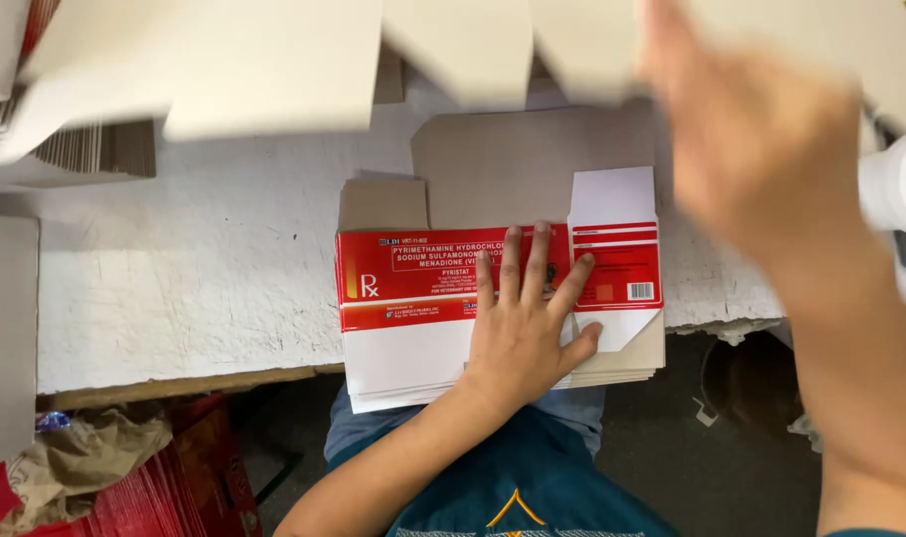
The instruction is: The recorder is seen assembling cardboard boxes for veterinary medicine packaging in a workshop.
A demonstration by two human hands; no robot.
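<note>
- Left hand [528,323] lies flat, palm down, four fingers [513,261] stretched forward close together, thumb spread out to the right.
- Left forearm comes up bare from the lower left.
- Right hand [756,139] is raised high and blurred; whether its fingers are curled cannot be told.
- Right forearm rises along the right edge.

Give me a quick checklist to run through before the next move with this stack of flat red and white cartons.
1. Left hand flat on the stack of flat cartons: ok.
2. Stack edges squared: not ok, lower sheets fan out at the front.
3. Stack fully supported by the white table: not ok, its near edge overhangs.
4. Right hand position: raised, blurred; grip cannot tell.
5. Loose sheet above held securely: cannot tell.
</note>
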